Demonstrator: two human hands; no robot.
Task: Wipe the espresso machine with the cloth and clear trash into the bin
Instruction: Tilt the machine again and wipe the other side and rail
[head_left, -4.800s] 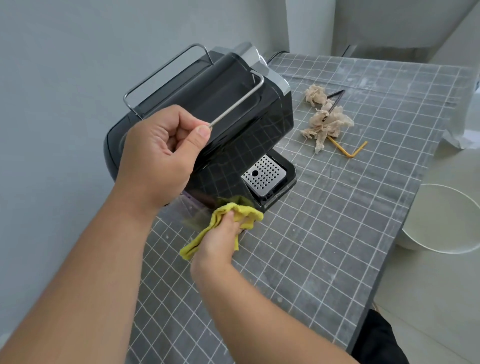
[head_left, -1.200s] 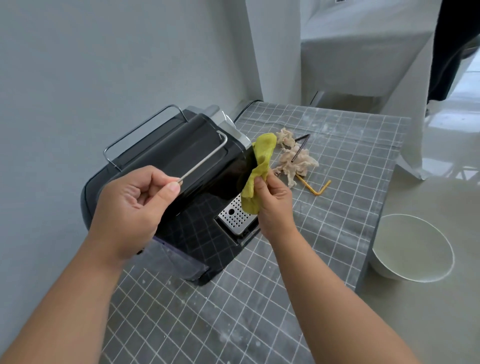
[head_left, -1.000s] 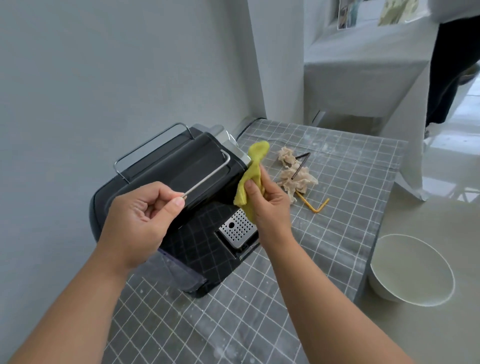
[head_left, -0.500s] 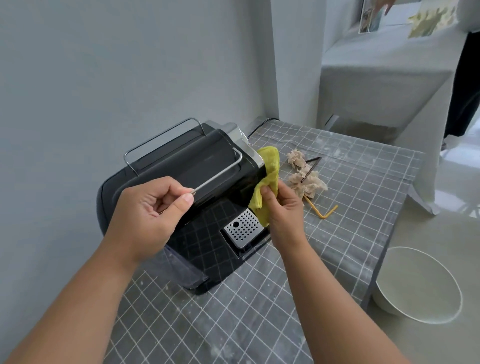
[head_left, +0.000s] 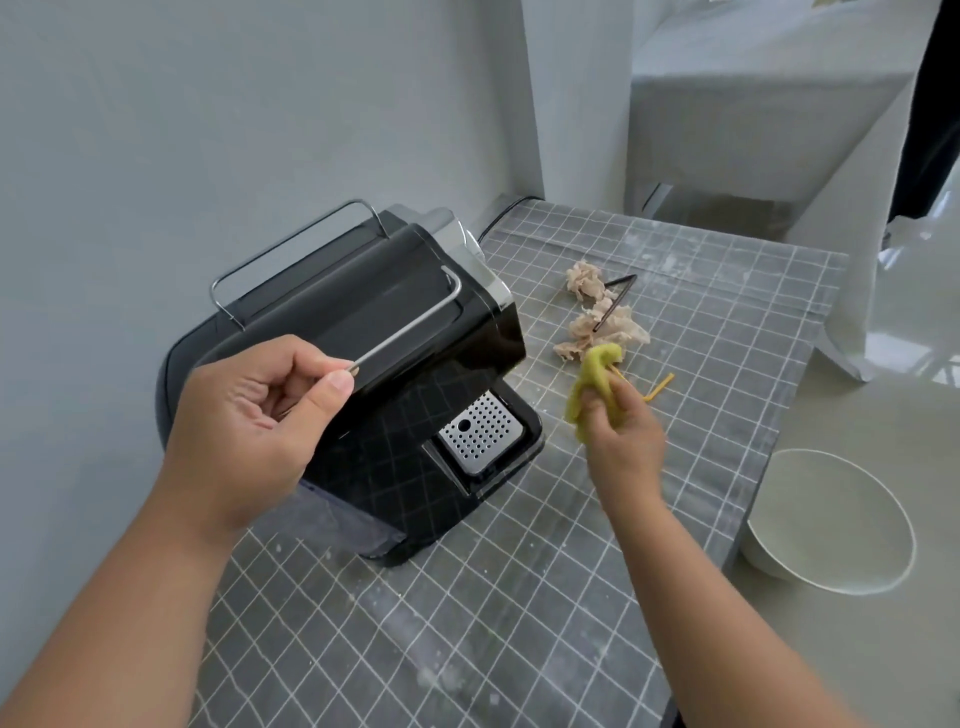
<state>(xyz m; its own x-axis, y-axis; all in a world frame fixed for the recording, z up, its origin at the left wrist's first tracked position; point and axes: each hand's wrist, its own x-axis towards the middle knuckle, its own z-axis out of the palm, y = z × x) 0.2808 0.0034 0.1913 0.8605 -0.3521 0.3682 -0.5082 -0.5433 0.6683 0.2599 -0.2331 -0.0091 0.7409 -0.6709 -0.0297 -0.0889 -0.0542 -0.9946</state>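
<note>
The black espresso machine stands on the grid-patterned table against the wall, its perforated drip tray facing me. My left hand pinches the metal rail on the machine's top. My right hand holds the bunched yellow cloth just right of the machine, apart from its front panel. Crumpled brown tissues, a dark straw and a yellow straw lie on the table beyond the cloth. The white bin sits on the floor at the right.
The table's grey grid cloth ends at a right edge above the bin. A black cord runs behind the machine to the wall. A draped table stands at the back right.
My right hand has pulled the yellow cloth off the machine's front panel and moved right and down, toward the trash. My left hand keeps its pinch on the rail.
</note>
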